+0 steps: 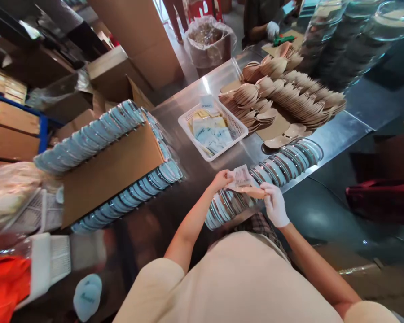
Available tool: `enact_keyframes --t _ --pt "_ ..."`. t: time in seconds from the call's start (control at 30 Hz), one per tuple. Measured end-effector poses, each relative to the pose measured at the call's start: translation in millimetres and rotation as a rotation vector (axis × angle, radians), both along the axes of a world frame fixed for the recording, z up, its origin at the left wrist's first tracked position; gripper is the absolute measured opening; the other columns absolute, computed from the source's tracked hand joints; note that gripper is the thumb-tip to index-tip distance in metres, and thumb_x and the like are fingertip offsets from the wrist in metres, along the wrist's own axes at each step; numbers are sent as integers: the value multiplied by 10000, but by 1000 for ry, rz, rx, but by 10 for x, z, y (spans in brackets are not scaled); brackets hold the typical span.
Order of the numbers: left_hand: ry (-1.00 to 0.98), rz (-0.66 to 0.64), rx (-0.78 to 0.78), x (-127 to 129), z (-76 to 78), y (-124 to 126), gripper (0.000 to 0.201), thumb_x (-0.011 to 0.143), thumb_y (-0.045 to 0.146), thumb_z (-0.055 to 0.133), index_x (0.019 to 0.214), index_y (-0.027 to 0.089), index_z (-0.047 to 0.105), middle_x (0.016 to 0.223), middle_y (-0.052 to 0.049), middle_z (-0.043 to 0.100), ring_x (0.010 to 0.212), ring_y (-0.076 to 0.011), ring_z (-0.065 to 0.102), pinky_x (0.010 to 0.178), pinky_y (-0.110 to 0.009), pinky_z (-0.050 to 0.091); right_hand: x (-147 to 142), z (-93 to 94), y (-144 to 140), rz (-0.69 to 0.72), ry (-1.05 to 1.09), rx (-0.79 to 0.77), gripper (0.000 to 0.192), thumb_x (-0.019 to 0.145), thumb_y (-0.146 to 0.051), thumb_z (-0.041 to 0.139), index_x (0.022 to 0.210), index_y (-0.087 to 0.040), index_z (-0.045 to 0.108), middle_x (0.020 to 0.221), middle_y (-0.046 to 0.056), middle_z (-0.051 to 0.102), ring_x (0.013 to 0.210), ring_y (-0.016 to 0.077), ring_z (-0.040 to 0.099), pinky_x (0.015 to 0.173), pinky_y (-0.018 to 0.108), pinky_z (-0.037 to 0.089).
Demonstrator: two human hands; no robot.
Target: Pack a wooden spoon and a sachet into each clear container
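My bare left hand (222, 180) pinches a small white printed packet (241, 176) by its left end. My right hand (274, 204), in a white glove, grips a beige spoon (254, 192) just under the packet. Both hands are over a long row of round lids (281, 162) standing on edge along the table's near side. Past them a white plastic basket (207, 158) holds a pile of white and yellow packets (212, 130). Piles of beige spoons (298, 96) lie on cardboard at the far right, a few loose ones near the lids.
On the left, rows of bluish lids (104, 130) line a cardboard box (114, 170). Tall stacks of clear tubs (353, 40) stand at the back right. Beyond the metal table (168, 107) are a lined bin (208, 45) and another person's gloved hand (272, 29) near a green tool.
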State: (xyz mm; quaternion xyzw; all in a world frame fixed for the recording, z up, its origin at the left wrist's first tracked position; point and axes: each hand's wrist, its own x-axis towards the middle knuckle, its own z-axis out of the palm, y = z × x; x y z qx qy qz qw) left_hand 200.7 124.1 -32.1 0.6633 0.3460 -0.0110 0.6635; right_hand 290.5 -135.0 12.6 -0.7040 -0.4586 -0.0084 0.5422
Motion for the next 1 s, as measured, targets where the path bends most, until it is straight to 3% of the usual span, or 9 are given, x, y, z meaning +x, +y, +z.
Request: enact_keyframes --t 0.1,0.2,0.37,0.47,0.57,0.67,0.8,0.9,1.0 --pt "-73 -99 69 -233 169 -1 324 693 119 757 1002 171 676 869 40 697 874 -146 633 864 -263 513 153 55 344 -20 145 -28 218 1091 -424 439 1073 -252 573 1337 113 679 1304 252 614 1144 484 458" --pt "-161 -216 181 -523 282 -253 431 754 99 669 1166 203 592 977 23 669 929 -152 625 919 -285 507 127 -41 642 121 390 -210 397 1043 -595 452 1038 -233 616 1232 92 722 1192 248 645 1116 440 473" --pt "-132 -27 116 -1270 272 -976 431 962 306 550 1368 226 432 1216 -77 623 1113 -222 646 1034 -395 519 -646 -298 410 204 658 -623 480 946 -679 505 890 -219 629 874 41 710 903 244 656 949 416 542" --pt "-110 -126 152 -1669 270 -1260 642 853 475 755 1375 231 471 1308 -117 612 1203 -297 632 1101 -483 490 -1061 -304 61 172 759 -644 498 923 -677 550 1091 -229 690 1133 91 754 1125 296 682 1087 464 507" --pt "-180 -151 167 -1873 293 -1336 797 770 501 854 1414 242 465 1383 -128 578 1298 -312 589 1157 -484 450 -1130 -146 -103 373 970 -564 687 859 -678 697 1389 -245 638 1472 115 652 1351 320 613 1159 469 492" --pt "-331 -107 40 -1967 261 -1259 940 779 579 853 1510 240 368 1388 -140 572 1314 -301 586 1130 -460 481 -1073 45 -73 545 1086 -612 823 790 -596 840 1499 -261 588 1549 111 603 1371 348 612 1135 491 532" --pt "-362 -120 -42 -2142 141 -870 945 897 697 685 1617 238 281 1415 -178 606 1282 -316 635 1045 -472 550 -1167 96 6 515 988 -646 767 741 -516 885 1420 -243 656 1500 102 646 1351 352 627 1159 507 516" --pt "-178 -180 296 -2263 71 -389 910 887 620 737 1626 231 375 1570 -197 537 1460 -365 512 1173 -540 459 -1256 3 37 367 912 -631 719 741 -467 849 1394 -234 659 1470 105 663 1342 336 632 1154 490 521" --pt "23 -468 607 -2265 32 25 972 801 536 850 1630 265 420 1731 -146 354 1633 -363 249 1317 -588 207 -1290 -61 153 123 721 -597 668 790 -402 756 1423 -233 627 1468 101 655 1374 313 602 1205 480 470"
